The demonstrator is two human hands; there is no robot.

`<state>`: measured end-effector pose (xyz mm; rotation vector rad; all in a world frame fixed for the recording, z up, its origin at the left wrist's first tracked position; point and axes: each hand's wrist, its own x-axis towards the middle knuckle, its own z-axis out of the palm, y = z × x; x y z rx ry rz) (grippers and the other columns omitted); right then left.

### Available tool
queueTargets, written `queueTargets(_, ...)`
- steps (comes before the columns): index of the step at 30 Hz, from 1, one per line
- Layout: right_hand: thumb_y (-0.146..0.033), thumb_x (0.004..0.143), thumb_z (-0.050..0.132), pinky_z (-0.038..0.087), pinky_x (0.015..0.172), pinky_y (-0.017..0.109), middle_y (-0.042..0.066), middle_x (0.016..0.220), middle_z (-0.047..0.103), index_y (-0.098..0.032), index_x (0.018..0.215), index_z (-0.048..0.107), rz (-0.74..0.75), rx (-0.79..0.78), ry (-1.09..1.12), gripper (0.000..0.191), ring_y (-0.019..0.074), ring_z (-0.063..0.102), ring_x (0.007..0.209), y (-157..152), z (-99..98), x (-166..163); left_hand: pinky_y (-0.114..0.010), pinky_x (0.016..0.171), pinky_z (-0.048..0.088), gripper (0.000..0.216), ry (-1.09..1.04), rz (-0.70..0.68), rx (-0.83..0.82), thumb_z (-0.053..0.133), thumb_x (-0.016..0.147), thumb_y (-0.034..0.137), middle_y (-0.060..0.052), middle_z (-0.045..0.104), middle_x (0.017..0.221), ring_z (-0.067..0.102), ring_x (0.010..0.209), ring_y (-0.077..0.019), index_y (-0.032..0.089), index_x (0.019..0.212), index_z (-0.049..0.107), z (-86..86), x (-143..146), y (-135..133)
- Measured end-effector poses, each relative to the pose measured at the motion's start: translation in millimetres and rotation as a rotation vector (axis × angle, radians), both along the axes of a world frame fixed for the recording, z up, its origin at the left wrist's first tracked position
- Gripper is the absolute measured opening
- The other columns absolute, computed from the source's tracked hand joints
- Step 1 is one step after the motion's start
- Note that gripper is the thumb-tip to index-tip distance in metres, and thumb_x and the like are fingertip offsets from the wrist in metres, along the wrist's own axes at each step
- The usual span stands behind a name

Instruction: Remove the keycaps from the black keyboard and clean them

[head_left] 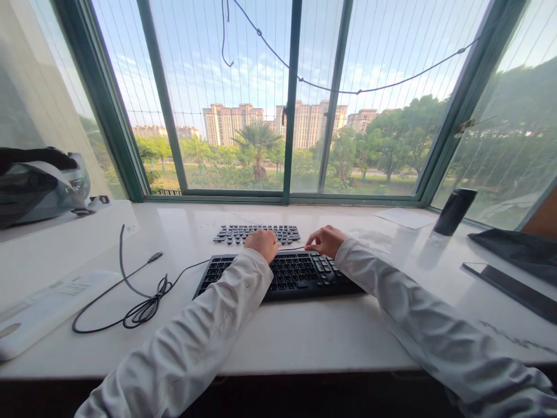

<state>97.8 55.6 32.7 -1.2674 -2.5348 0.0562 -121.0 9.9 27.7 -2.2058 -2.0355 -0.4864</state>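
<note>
The bent fingers of the left hand (262, 244) curl in under its knuckles, so whether they pinch anything cannot be told; those of the right hand (325, 240) point down with their tips near one another at the rear edge of the keyboard, and a grip there cannot be made out either. A thin dark line (292, 249) runs between the hands; it is too fine to say whether it is a cord or a tool. Beneath the wrists lies the long black plastic keyboard (296, 271), flat and squared to the person, probably so both hands reach it evenly. Just behind it, small black keycaps (230, 233) lie loose in rows, seemingly spaced to keep their order; the left hand hides some of them, and the light grey sleeves cover parts of the keyboard. Crumpled clear plastic (369, 238) sits beyond the right wrist. On the white glossy counter (317, 342), a looped black cable (148, 307) lies to the left, apart from the hands, near a long white power strip (52, 310). Far right are a black cylinder (455, 210), a white paper sheet (404, 218), a flat dark slab like a phone (513, 290) and black sheeting (517, 252). A green-framed window (287, 145) closes off the back.
</note>
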Motion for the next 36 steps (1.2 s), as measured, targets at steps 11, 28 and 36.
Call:
queueTargets(11,-0.044,0.071,0.067,0.041,0.071,0.030,0.009,0.082,0.071,-0.027,0.087,0.074,-0.021,0.231,-0.487,0.024,0.0226,0.063,0.081,61,6.9,-37,-0.035,0.076,0.049,0.033,0.029,0.000,0.039,0.049,0.081,0.044,-0.012,0.068,0.085,0.063,0.088,-0.0257,0.019,0.088,0.070,-2.7,0,0)
queueTargets(28,-0.040,0.079,0.060,0.034,0.078,0.030,0.009,0.081,0.072,-0.024,0.093,0.073,0.136,0.353,-0.534,0.025,0.0189,0.063,0.076,75,-15.9,-43,-0.037,0.071,0.051,0.030,0.022,-0.019,0.134,0.050,0.081,0.042,-0.011,0.069,0.083,0.065,0.082,-0.0267,0.021,0.085,0.070,-4.8,1,1)
queueTargets(36,-0.039,0.084,0.053,0.032,0.078,0.031,0.008,0.077,0.072,-0.022,0.088,0.073,0.235,0.394,-0.558,0.027,0.0187,0.061,0.071,71,-21.6,-48,-0.036,0.072,0.051,0.030,0.017,-0.026,0.146,0.050,0.081,0.041,-0.010,0.069,0.082,0.065,0.082,-0.0257,0.021,0.085,0.071,-3.8,2,-1)
